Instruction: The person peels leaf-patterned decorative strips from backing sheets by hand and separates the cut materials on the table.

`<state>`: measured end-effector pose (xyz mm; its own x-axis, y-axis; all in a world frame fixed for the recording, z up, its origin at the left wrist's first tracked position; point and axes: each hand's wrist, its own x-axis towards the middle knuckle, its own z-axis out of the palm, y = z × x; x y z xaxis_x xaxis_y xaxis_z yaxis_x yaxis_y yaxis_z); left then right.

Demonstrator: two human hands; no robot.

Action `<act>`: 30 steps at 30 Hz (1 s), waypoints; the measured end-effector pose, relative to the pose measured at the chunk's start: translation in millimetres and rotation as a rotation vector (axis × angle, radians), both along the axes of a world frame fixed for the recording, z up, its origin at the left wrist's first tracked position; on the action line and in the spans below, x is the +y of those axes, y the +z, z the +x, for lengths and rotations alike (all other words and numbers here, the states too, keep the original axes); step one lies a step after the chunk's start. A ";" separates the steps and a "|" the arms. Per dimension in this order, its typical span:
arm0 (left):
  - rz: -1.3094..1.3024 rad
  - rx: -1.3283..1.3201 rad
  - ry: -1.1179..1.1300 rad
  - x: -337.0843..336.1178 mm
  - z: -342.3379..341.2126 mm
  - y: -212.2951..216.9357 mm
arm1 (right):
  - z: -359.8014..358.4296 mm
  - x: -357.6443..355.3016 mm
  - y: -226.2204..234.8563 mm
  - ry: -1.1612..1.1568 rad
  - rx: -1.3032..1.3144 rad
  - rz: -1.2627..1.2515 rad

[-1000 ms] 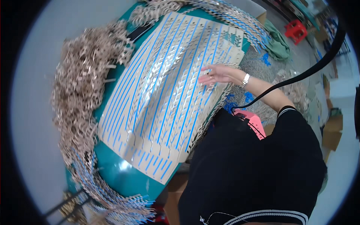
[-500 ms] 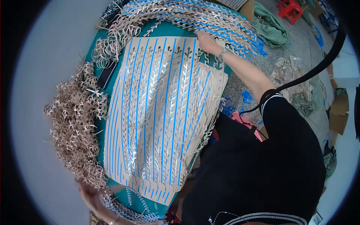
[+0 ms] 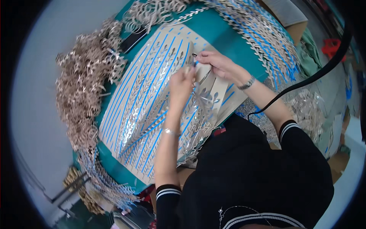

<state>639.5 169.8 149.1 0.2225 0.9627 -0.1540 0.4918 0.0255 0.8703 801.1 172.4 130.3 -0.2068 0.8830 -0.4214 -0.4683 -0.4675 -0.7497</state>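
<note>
A large beige sheet (image 3: 126,107), cut into leafy vine strips with blue lines between them, lies tilted on a green table. Both my hands are close together over its upper right part. My left hand (image 3: 182,86) is closed, its fingertips pinching a leaf-cut strip, and part of the sheet buckles beneath it. Just to the right, my right hand (image 3: 220,65) pinches the same area, thumb and forefinger pressed together. Loose silvery leaf cutouts (image 3: 206,100) hang below the hands. What exactly lies between the fingertips is partly hidden and slightly blurred.
Curly beige scrap (image 3: 84,91) is heaped along the left table edge. A dark phone (image 3: 134,39) lies beside it. Finished-looking leaf strips (image 3: 251,34) drape over the far right edge, and more (image 3: 110,183) hang at the near left. A red stool (image 3: 332,49) stands on the floor.
My left hand has come from the near left strips to the sheet's upper right part. My right hand has drawn in from the far edge beside it. The view has turned.
</note>
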 end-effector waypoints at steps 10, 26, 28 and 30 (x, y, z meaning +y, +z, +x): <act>0.397 0.065 0.113 -14.7 -10.9 9.1 | -31.9 2.8 8.9 0.110 0.161 -0.074; 0.406 -0.021 0.361 -16.5 -41.4 -18.8 | -40.8 -0.5 6.2 0.134 -0.033 0.145; 0.861 0.738 0.449 -16.4 -129.1 -85.3 | -16.3 9.6 -11.1 -0.056 -0.191 0.149; 0.396 0.059 0.802 -29.6 -212.7 -102.3 | 38.1 24.8 -59.9 -0.177 -0.263 -0.022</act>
<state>426.9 140.2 46.8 -0.5380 0.8103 0.2322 0.4992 0.0843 0.8624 839.2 197.2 70.3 0.0680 0.8858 -0.4591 -0.3350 -0.4132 -0.8468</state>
